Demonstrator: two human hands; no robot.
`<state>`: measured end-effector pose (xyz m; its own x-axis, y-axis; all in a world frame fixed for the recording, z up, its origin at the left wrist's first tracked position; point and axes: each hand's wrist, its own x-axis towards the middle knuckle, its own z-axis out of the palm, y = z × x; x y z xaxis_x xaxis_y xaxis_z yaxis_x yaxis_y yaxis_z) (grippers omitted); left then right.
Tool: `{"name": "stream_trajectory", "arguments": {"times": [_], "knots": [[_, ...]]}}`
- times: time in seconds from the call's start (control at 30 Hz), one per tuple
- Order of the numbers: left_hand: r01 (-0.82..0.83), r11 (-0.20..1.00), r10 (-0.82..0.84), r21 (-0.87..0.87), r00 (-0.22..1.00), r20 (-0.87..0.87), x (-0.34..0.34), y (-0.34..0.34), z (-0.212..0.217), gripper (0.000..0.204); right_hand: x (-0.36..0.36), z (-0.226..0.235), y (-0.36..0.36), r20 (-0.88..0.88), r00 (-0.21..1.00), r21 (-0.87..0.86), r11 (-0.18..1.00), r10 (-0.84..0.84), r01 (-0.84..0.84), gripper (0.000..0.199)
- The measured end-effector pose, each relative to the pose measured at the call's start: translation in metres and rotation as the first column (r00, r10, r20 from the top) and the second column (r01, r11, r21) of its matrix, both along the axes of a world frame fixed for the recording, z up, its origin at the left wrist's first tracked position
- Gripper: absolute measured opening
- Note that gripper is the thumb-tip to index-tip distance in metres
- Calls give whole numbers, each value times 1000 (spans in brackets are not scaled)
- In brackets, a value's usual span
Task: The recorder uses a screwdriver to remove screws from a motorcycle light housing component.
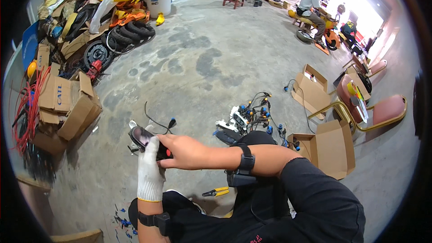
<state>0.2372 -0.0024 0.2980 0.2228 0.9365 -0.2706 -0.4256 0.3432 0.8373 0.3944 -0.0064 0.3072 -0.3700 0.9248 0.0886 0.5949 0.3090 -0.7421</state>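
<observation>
In front of me, to the left, my left hand (150, 168) wears a white knit glove and is closed around a dark, glossy oblong device (140, 136). My bare right hand (183, 152) reaches across and grips the same device's near end, where a bit of red shows. Its exact kind is unclear, and my hands cover part of it. Just beyond lies a black cable with a blue-ringed connector (172, 122). Metal or white pieces stick out beside the device, partly hidden. On the floor between my legs are yellow-handled pliers or wire strippers (217, 192).
A pile of black cables with blue connectors (258, 116) and white parts (237, 118) lies ahead. Cardboard boxes (332, 150) and pink chairs (390, 110) stand right, a torn carton (67, 103) left. Tyres (130, 33) lie far left. A person (310, 9) sits on a yellow motorbike far right.
</observation>
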Motion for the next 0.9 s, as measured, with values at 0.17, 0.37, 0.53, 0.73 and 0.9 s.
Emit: {"name": "stream_trajectory", "arguments": {"times": [0.17, 0.37, 0.53, 0.73, 0.9], "knots": [[-72, 989, 105, -130, 958, 269, -6, 10, 1, 27, 19, 14, 18, -235, 967, -27, 993, 103, -113, 65], [-56, 995, 86, -84, 909, 407, -9, 12, 9, 36, 71, 35, 53, -752, 512, -385, 907, -415, 170, 47], [-59, 997, 75, -48, 868, 491, -11, 9, 20, 59, 98, 30, 72, -818, -117, -572, 817, -563, 71, 22], [-5, 997, 44, -79, 867, 496, -8, 8, 18, 64, 66, 53, 52, -840, -171, -533, 842, -515, 80, 37], [-28, 994, 78, -107, 866, 494, -1, 7, 16, 63, 57, 55, 41, -904, 172, -350, 909, -390, 225, 59]]}}
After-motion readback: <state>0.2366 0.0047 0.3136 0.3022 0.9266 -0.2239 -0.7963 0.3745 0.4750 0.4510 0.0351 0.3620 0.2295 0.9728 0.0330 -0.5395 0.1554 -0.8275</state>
